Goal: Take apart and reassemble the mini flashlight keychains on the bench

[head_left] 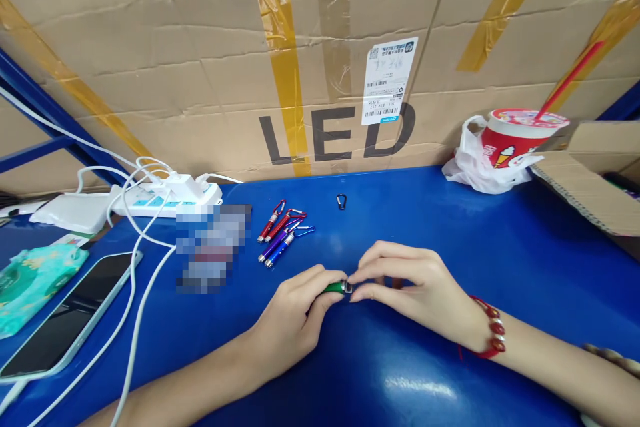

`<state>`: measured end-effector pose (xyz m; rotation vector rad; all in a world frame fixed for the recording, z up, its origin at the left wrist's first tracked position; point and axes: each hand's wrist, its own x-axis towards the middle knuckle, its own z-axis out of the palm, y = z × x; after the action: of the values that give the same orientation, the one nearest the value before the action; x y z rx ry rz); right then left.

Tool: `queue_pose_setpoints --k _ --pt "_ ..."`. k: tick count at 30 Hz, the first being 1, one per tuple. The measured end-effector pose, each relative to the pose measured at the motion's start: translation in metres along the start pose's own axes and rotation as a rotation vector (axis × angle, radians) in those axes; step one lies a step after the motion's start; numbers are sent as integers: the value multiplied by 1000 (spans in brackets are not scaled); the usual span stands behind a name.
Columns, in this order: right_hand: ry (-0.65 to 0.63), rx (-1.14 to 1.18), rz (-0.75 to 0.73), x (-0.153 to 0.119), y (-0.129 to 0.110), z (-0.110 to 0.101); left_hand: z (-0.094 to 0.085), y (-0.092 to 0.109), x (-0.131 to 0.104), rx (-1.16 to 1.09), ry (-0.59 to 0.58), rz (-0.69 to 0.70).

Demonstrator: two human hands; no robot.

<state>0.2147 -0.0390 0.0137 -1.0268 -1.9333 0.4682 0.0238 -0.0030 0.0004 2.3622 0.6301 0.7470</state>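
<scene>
Near the table's middle, my left hand (300,310) is closed round a small green keychain flashlight (334,287), its metal end pointing right. Thumb and fingertips of my right hand (410,277) come together at that metal end. Whether they pinch a small separate part there is too small to tell. Beyond my left hand lie several keychain flashlights with carabiner clips: a red one (271,221), a purple one (275,245) and a blue one (280,250) among them. A loose black carabiner (341,201) rests alone farther back.
The blue table (400,213) ends at a large cardboard box (210,80). To the left are a white power strip (165,197), cables, a phone (70,313) and a green tissue pack (35,280). A red cup (515,140) with a straw stands back right, near an open carton (590,187).
</scene>
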Motion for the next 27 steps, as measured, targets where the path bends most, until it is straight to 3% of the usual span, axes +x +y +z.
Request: queue_pose_setpoints --k 3,6,11,16,18,24,27 --pt "-16 -14 -45 -1 1 0 0 0 -1 -21 -49 -8" --pt "-39 27 43 -1 2 2 1 -1 -3 -72 -92 -40" --pt "-39 140 333 -2 -3 8 7 -3 -6 -116 -48 -101" --pt "-167 379 767 -3 -8 13 11 -7 -10 -44 31 47" --pt "-224 443 864 -3 -8 13 10 -7 -9 -18 41 92" --pt "-278 461 864 -1 -2 9 5 -2 -3 18 24 80" --pt "-167 263 640 0 -1 6 2 2 0 -19 49 -8"
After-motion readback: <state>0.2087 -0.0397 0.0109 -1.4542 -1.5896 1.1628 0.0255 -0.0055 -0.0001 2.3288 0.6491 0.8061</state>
